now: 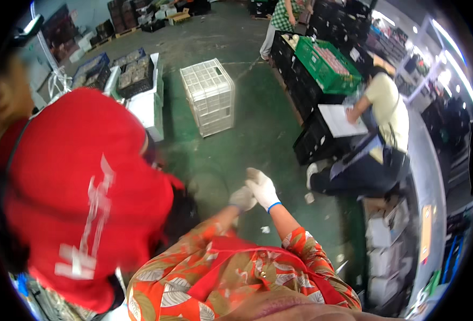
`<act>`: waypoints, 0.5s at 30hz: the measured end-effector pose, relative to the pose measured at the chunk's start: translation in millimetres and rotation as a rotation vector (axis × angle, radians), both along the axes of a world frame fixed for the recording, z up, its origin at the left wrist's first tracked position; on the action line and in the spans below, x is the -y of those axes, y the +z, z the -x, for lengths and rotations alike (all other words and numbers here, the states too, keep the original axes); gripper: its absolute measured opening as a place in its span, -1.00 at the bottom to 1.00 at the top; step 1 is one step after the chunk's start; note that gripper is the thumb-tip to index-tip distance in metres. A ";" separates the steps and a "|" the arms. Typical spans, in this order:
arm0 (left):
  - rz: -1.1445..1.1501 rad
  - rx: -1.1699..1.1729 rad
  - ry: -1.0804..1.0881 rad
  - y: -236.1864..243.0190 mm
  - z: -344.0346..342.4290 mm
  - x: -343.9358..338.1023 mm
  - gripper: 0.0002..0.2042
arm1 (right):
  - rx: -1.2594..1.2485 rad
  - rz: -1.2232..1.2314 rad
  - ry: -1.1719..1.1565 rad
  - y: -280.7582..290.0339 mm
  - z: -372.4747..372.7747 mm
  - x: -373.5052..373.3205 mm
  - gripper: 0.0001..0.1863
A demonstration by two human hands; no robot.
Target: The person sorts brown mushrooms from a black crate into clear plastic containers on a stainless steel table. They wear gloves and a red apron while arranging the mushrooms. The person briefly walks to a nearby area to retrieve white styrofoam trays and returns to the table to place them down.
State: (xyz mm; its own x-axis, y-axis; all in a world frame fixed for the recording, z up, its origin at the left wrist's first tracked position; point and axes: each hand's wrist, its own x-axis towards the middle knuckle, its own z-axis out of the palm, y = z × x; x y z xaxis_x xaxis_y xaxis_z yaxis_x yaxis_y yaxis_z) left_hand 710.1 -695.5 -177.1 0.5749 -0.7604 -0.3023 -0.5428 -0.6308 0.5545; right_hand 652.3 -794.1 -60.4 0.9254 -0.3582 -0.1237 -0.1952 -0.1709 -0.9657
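Observation:
Both my hands wear white knit gloves and meet near the middle, above the green floor. My right hand (pixel 262 188) has closed, bent fingers with grimy tips, touching or very near my left hand (pixel 241 199), which is lower and slightly blurred. I cannot make out whether anything is between their fingers. Beyond them stands an upturned white slatted plastic crate (pixel 207 96). Close on my left is a co-worker in red (pixel 81 208); on my right, another in pale yellow (pixel 386 112) reaches onto a white board (pixel 339 119) atop black crates.
A green crate (pixel 300 53) of packed goods tops black crates (pixel 306 144) at the right, with a person in green check (pixel 283 16) behind. White containers (pixel 153 123) bearing dark crates stand at the back left. A metal bench edge (pixel 429 187) and stacked white boxes (pixel 383 257) line my right.

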 end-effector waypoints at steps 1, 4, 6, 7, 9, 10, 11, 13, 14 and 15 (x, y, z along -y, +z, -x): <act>0.041 -0.052 0.017 -25.4 -13.7 61.9 -0.61 | -0.057 0.117 -0.100 -19.2 -13.0 39.5 -0.52; 0.059 -0.177 -0.018 23.6 -51.0 159.8 -0.59 | -0.224 0.349 -0.218 -101.7 -7.2 171.2 -0.58; 0.122 -0.088 0.037 71.0 -90.6 152.8 -0.55 | -0.420 0.014 -0.242 -104.2 13.2 222.2 -0.64; 0.151 -0.069 0.099 94.2 -112.1 153.2 -0.55 | -0.497 -0.173 -0.296 -84.2 18.4 240.9 -0.66; 0.095 -0.100 0.189 102.3 -158.2 157.0 -0.53 | -0.619 -0.091 -0.246 -132.9 60.9 302.5 -0.72; 0.124 -0.090 0.249 89.7 -177.5 154.8 -0.54 | -0.704 -0.022 -0.182 -155.7 77.9 328.4 -0.73; 0.128 -0.089 0.313 73.2 -194.3 150.6 -0.54 | -0.821 0.119 -0.055 -185.8 88.0 351.5 -0.75; 0.157 -0.118 0.466 25.1 -222.6 141.6 -0.54 | -0.925 0.289 0.161 -256.2 89.6 395.8 -0.76; 0.055 -0.098 0.567 13.4 -240.3 138.0 -0.60 | -0.590 0.146 0.095 -209.8 22.5 402.8 -0.69; -0.022 -0.178 0.709 3.8 -236.9 128.8 -0.58 | -0.706 0.273 0.158 -143.5 -36.8 403.1 -0.69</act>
State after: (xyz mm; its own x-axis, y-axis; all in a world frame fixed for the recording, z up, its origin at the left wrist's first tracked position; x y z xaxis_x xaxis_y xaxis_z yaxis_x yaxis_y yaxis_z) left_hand 947.0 -824.3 -173.3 0.8675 -0.2163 -0.4480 0.0976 -0.8090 0.5796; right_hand 689.1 -1197.2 -203.9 0.7027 -0.3309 -0.6298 -0.7025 -0.4624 -0.5409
